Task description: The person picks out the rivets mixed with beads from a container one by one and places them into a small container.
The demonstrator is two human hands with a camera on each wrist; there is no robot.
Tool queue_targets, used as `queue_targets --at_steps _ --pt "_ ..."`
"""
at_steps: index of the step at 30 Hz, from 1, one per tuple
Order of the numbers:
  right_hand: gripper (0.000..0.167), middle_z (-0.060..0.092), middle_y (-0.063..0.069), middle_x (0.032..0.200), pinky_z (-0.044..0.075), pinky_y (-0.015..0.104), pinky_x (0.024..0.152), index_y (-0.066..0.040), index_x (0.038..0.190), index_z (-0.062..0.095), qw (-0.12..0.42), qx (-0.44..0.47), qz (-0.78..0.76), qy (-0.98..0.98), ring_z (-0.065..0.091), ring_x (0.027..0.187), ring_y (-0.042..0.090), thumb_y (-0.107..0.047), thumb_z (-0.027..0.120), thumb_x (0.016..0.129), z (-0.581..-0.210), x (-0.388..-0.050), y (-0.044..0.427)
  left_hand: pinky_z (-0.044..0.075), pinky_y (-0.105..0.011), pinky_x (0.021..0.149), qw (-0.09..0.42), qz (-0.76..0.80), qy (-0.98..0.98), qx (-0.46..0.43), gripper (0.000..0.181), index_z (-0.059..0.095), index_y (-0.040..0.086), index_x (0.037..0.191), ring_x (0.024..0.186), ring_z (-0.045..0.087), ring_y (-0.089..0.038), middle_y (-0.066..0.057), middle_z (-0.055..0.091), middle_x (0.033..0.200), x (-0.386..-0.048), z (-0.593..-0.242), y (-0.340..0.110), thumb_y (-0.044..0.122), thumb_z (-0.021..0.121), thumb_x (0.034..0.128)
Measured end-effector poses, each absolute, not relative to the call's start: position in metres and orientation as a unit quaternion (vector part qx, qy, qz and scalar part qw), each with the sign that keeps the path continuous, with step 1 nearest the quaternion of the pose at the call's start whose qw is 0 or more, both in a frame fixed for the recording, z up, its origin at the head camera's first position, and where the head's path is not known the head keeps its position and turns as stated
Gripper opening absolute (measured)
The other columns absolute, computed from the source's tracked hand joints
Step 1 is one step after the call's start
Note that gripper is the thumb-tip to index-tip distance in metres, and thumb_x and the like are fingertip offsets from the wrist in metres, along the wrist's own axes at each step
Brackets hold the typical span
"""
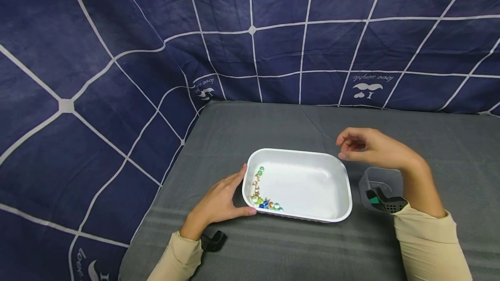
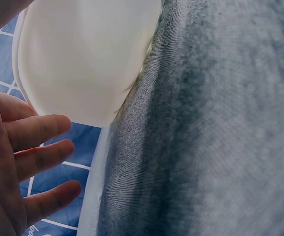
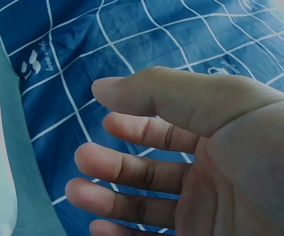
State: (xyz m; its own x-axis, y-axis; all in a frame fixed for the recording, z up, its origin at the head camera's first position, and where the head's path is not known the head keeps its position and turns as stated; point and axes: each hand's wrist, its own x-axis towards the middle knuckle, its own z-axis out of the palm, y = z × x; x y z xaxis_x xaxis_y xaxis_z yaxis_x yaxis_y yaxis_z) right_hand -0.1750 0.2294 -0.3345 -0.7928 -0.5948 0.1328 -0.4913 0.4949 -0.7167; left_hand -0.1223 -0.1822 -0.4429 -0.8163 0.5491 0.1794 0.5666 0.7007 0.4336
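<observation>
A white rectangular tray (image 1: 304,185) lies on the grey cloth in the head view. Glass marbles (image 1: 260,200) in green, blue and clear tones gather in its near left corner and along its left side, among small gold-coloured pieces (image 1: 256,183) too small to identify. My left hand (image 1: 220,200) touches the tray's left end, the thumb along the near edge. In the left wrist view its other fingers (image 2: 43,157) extend fairly straight by the tray wall (image 2: 83,64). Above the far right corner hovers my right hand (image 1: 363,146), fingers loosely bent, holding nothing; the right wrist view shows the bare palm.
A clear plastic container (image 1: 380,177) stands right of the tray, partly hidden by the right wrist and its black strap (image 1: 384,200). Navy cloth with white lines (image 1: 281,51) hangs behind and on the left. Grey cloth (image 1: 273,129) covers the work surface.
</observation>
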Motion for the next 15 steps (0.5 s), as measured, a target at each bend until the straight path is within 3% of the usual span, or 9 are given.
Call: queue_targets --at_steps 15 --pt "0.019 0.066 -0.001 0.087 0.053 0.024 0.075 -0.004 0.105 0.063 0.088 -0.32 -0.396 0.856 0.062 0.08 0.011 0.0 0.071 0.088 -0.335 -0.183 0.215 0.042 -0.046 0.105 0.024 -0.242 -0.92 -0.307 0.117 0.024 -0.003 0.154 0.133 0.047 -0.029 -0.019 0.045 0.148 -0.123 -0.442 -0.182 0.063 0.078 0.0738"
